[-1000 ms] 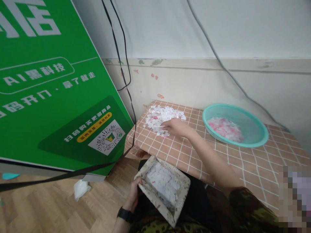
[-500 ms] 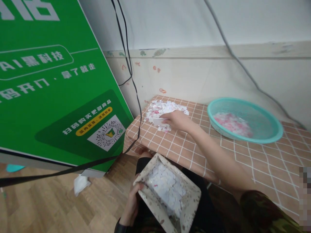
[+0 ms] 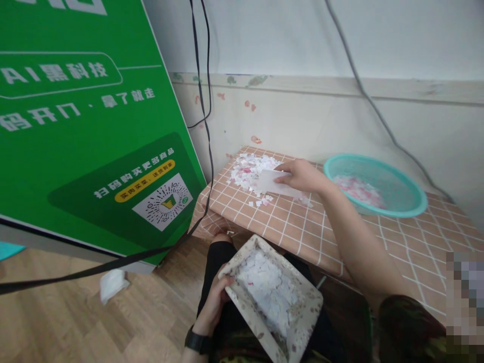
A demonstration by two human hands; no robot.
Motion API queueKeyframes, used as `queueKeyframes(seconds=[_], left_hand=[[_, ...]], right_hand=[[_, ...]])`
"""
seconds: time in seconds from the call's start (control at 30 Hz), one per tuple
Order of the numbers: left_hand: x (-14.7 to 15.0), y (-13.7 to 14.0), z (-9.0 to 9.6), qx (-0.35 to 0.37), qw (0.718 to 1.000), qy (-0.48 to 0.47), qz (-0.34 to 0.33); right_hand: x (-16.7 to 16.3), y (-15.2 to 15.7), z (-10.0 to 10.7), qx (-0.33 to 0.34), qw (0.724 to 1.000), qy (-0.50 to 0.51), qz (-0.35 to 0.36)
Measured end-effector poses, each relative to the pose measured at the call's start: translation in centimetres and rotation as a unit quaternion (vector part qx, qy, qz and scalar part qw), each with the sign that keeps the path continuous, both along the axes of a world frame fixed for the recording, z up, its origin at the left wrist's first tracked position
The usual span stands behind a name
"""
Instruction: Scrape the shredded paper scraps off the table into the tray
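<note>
Head view: I look forward and down at a table (image 3: 333, 252) under a brown cloth with white grid lines, set against a pale wall (image 3: 264, 30).
Green panel: a big printed panel (image 3: 124, 113) fills the left side, close to the table's left end.
Black strap: the strap (image 3: 207, 133) hangs before the table's left corner, then runs left across the panel's lower edge.
Grey cable: the cable (image 3: 357, 80) slants down the wall to behind the table's far right part.
Turquoise basket: the basket (image 3: 401, 214) sits far right on the table, holding pink and white bits (image 3: 359, 190); my right forearm passes before its near left edge.
Floor: a white bag (image 3: 113, 286) lies at the left on the wood floor (image 3: 75, 322).
Paper scraps: the pile (image 3: 245, 169) lies at the table's far left, just left of my right hand (image 3: 282, 174).
White card: my right thumb and fingers pinch the card (image 3: 269, 182), which overlaps the pile's right side; I cannot tell whether it touches the cloth.
Tray: my left hand (image 3: 221, 292) grips the left rim of the tray (image 3: 308, 307), tilted over my lap, near side of the table, with white scraps (image 3: 270, 285) inside.
</note>
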State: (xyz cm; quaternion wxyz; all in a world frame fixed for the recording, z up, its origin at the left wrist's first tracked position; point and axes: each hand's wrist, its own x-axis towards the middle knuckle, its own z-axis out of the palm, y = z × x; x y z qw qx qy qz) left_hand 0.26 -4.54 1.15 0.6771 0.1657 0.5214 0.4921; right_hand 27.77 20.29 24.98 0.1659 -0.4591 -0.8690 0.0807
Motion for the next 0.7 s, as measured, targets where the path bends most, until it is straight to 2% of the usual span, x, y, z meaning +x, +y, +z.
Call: queueKeyframes(seconds=[0.13,0.3,0.47,0.57,0.7], left_hand=[[0.0,0.7,-1.1,0.011,1.000,-0.003,0.001],[-0.2,1.2,-2.2,0.041,0.999,-0.015,-0.006],[0.7,1.9,-2.2,0.040,0.999,-0.011,-0.029],[1.2,1.9,-1.9,0.047,0.999,0.004,-0.017],[1.2,1.5,-1.2,0.066,0.997,0.034,0.027]], right_hand=[[0.4,-3.1,-2.6,0.012,0.995,0.073,-0.066],[2.0,-5.9,-5.8,-0.019,0.990,0.099,-0.103],[2.6,-6.2,-6.7,0.046,0.973,0.109,-0.196],[1.6,-6.7,-6.9,0.069,0.969,0.133,-0.197],[-0.2,-8.2,-7.0,0.074,0.972,0.101,-0.197]])
